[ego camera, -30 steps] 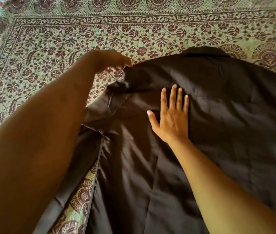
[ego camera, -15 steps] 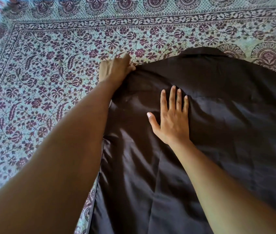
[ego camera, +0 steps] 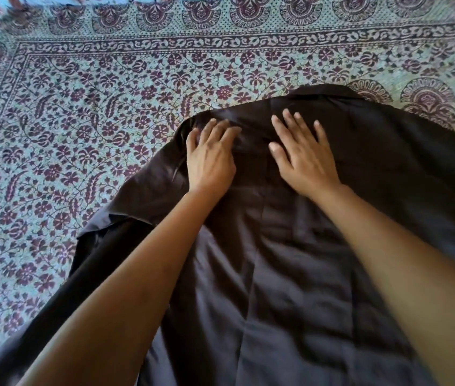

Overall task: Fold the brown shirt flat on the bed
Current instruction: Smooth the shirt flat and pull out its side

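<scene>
— Where's the shirt [ego camera: 290,274] lying?

— Spread over the bed [ego camera: 81,121], on the flowered bedspread [ego camera: 137,73]. The dark brown cloth fills the near and right part of the view, its collar [ego camera: 323,91] pointing away toward the far patterned border.

— And the hands?

— Both lie flat on the shirt, palms down, near the collar end. The left hand [ego camera: 211,160] rests by the shoulder at the cloth's left edge, fingers spread and stretched out, gripping nothing. The right hand [ego camera: 303,154] lies just beside it, also spread wide with the fingers fanned, pressing on the upper middle of the shirt.

— Do the hands touch each other?

— No, a narrow strip of brown cloth shows between them.

— What about the sleeve [ego camera: 104,238]?

— It runs out to the left from under the left forearm [ego camera: 126,288], rumpled, lying on the bedspread.
</scene>
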